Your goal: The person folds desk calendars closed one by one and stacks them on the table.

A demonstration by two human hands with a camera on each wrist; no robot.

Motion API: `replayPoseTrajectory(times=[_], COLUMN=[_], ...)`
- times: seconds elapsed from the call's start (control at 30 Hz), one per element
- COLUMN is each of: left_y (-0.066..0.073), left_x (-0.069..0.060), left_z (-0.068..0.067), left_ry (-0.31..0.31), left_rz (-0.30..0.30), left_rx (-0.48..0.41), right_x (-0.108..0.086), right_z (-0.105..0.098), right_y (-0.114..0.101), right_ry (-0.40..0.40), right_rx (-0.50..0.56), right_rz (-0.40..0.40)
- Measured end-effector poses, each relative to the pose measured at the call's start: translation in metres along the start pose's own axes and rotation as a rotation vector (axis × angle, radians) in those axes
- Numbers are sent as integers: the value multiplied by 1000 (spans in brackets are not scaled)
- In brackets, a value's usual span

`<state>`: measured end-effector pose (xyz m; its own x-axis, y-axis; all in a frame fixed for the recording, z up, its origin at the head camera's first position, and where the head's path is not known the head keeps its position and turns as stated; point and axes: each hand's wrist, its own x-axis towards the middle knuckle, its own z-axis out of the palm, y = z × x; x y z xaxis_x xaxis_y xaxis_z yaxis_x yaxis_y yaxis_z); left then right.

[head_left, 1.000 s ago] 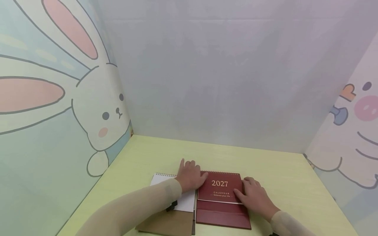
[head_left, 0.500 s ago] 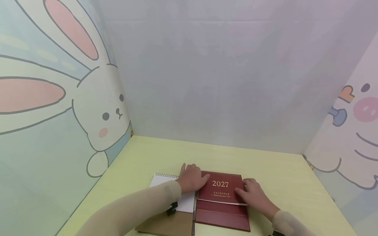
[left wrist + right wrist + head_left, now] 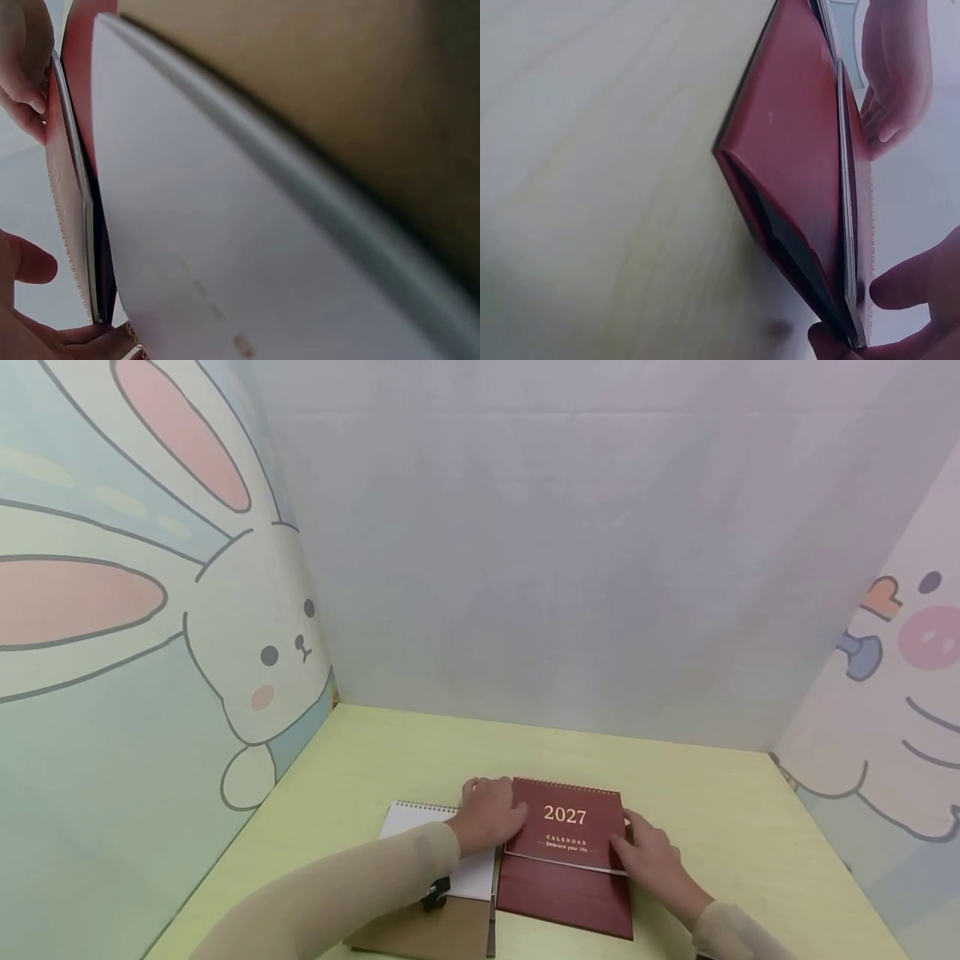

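Note:
A dark red desk calendar [image 3: 566, 828] marked 2027, with a spiral binding along its far edge, tilts up a little from the table. My left hand [image 3: 489, 817] holds its left side near the binding, thumb over the cover. At the right side my right hand [image 3: 660, 862] pinches the edge between thumb and fingers. In the right wrist view the red base [image 3: 787, 127] gapes open into a wedge, and fingers reach beneath its edge. Left of it lies another spiral-bound calendar with a white page [image 3: 474, 875] and brown base [image 3: 435, 927], partly under my left forearm.
The pale yellow table [image 3: 405, 743] meets a plain light wall [image 3: 525, 568] at the back. A rabbit-printed panel [image 3: 247, 627] stands at the left, and a pig-printed one [image 3: 900, 693] at the right.
The red calendar's far edge has risen and shifted slightly away and to the right. My left fingers have curled down behind its edge, and my right hand has followed along its side.

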<state>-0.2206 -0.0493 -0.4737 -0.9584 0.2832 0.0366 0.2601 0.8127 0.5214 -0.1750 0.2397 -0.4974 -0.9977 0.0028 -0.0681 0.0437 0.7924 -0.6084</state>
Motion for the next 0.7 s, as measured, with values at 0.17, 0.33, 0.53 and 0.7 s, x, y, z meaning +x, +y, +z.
replayPoseTrajectory(times=[0.17, 0.33, 0.53, 0.7], left_y=[0, 1, 0, -3], left_x=[0, 0, 1, 1], left_z=[2, 2, 3, 3], left_ry=[17, 33, 27, 18], left_rz=[21, 47, 52, 48], left_rx=[-52, -93, -163, -204], right_x=[0, -2, -3, -5], right_z=[-2, -3, -5, -9], right_y=[1, 3, 6, 3], right_ry=[-10, -27, -7, -1], right_rx=[-39, -20, -56, -36], right_rz=[-9, -18, -51, -52])
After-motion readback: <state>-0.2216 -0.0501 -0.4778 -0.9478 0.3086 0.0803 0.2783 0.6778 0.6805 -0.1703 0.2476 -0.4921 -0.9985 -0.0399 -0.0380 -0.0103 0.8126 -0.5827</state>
